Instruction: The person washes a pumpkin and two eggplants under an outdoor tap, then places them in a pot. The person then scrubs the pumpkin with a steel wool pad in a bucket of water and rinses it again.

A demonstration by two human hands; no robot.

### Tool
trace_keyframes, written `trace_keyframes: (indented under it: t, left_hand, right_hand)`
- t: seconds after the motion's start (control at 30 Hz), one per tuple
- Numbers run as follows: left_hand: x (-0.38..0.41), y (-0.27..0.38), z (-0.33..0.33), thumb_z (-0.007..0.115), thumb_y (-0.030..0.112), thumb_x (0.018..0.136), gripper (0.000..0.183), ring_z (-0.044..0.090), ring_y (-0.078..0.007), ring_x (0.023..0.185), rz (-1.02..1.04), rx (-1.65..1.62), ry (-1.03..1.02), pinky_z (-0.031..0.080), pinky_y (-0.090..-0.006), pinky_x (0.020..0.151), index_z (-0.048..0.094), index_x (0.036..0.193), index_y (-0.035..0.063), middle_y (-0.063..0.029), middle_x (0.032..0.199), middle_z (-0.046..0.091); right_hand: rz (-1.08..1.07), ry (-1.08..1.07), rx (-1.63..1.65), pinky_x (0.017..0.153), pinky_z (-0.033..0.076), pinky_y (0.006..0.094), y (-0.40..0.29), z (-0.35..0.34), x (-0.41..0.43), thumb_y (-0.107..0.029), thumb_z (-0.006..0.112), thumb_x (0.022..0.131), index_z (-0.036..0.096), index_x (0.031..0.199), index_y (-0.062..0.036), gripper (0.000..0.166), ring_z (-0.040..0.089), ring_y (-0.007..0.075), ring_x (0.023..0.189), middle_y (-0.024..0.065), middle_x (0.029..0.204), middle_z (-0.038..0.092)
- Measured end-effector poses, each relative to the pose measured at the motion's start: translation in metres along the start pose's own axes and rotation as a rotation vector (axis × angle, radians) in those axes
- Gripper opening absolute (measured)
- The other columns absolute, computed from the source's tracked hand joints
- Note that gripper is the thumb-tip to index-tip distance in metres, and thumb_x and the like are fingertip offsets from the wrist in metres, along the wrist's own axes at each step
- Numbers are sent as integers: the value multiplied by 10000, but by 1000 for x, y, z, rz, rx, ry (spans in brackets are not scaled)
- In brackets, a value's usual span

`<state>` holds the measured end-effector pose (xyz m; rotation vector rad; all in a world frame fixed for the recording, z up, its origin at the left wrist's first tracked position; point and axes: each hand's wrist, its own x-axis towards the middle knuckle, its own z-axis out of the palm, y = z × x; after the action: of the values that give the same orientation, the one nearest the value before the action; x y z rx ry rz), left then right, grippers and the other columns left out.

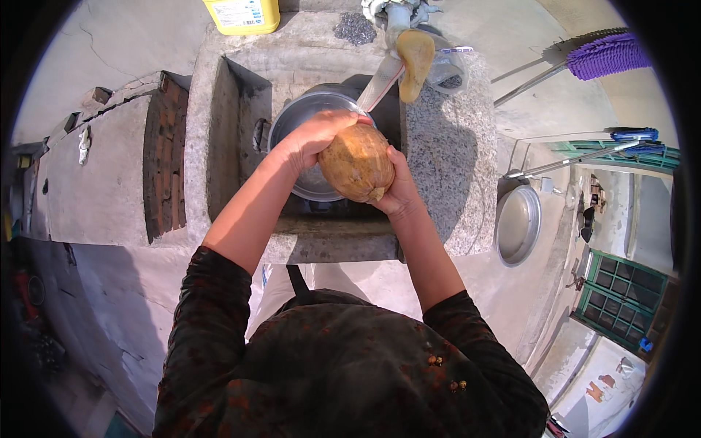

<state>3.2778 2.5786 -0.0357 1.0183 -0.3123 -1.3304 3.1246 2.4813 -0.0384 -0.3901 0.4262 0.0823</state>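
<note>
A tan-orange pumpkin [356, 161], its stub of a stem towards me, is held up between both hands over the sink. My left hand [323, 134] grips its upper left side. Around its lower right side curls my right hand [401, 186]. Below it, a round metal pot [293, 112] with a side handle stands inside the concrete sink [219, 137]; the pumpkin and my hands hide part of the pot. A white mesh-reinforced hose [380, 82] hangs down towards the pot, its lower end partly hidden behind my hands.
Right of the basin is a granite-like slab [438, 164], with a tan gourd-shaped object [416, 60] at its back. Steel wool [355, 28] and a yellow jug [243, 16] stand behind. A metal basin [517, 225] and a purple duster [608, 55] are rightward; brickwork [167, 164] adjoins left.
</note>
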Motion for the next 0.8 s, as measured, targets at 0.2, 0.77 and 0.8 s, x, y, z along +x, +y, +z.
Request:
trace_keyframes:
  t: [0.2, 0.77, 0.8]
  left_hand:
    - [-6, -1, 15, 459, 312, 896, 432, 572, -229, 991, 212, 284, 182, 429, -330, 898, 530, 1090, -67, -155, 1056, 591]
    - [-29, -32, 47, 675, 356, 751, 508, 520, -204, 990, 585, 947, 631, 429, -316, 856, 530, 1070, -12, -156, 1137, 495]
    - [-31, -35, 55, 705, 371, 706, 588, 505, -232, 1019, 593, 954, 667, 413, -333, 883, 509, 1090, -27, -177, 1167, 452]
  right_hand:
    - [-53, -26, 109, 851, 399, 627, 1, 9, 2, -535, 491, 792, 354, 1302, -89, 691, 463, 395, 1128, 172, 1276, 432]
    - [-115, 53, 182, 900, 418, 529, 5, -5, 6, -532, 455, 790, 373, 1279, -86, 666, 451, 351, 1152, 150, 1271, 431]
    - [-113, 52, 158, 903, 422, 510, 5, -3, 5, -515, 454, 796, 376, 1277, -84, 651, 464, 337, 1138, 140, 1263, 441]
